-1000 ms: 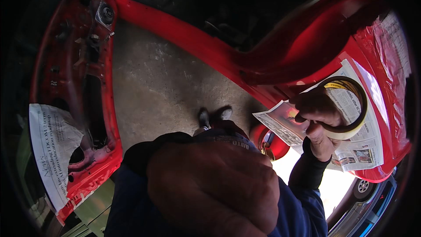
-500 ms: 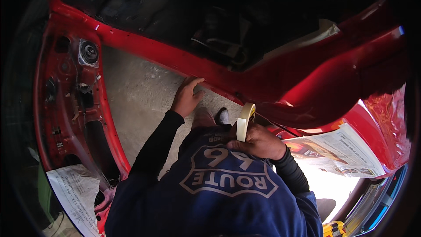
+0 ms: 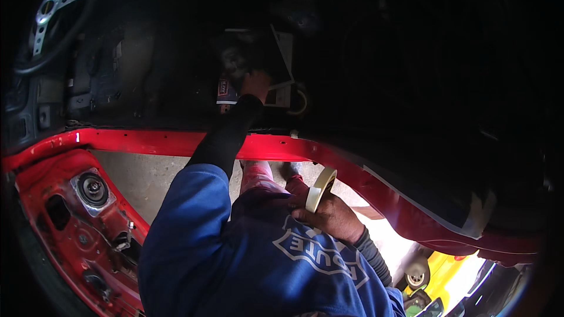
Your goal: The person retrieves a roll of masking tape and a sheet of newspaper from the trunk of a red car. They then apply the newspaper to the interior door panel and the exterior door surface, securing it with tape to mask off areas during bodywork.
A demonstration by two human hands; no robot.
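Note:
My left hand (image 3: pixel 257 84) reaches across the red door sill (image 3: pixel 276 148) into the dark car interior. It is on a stack of printed papers (image 3: pixel 283 58) lying on the car floor. Deep shadow hides its fingers, so I cannot tell whether they grip a sheet. Close to my body, my right hand (image 3: pixel 333 218) is closed around a roll of cream masking tape (image 3: pixel 321 190), held on edge. Beside the papers lies a pale ring (image 3: pixel 301 101) that looks like another tape roll, partly lost in the dark.
The stripped red door (image 3: pixel 82 235) with a round speaker (image 3: pixel 94 189) swings out at left. A steering wheel (image 3: pixel 50 9) is at the far left. Tape and dark sheeting (image 3: pixel 435 199) run along the red body at right. Something yellow with a wheel (image 3: pixel 415 277) stands at lower right.
My left hand has gone from the sill's edge into the car, onto the papers. The view has moved toward the interior. My right hand still holds the tape roll.

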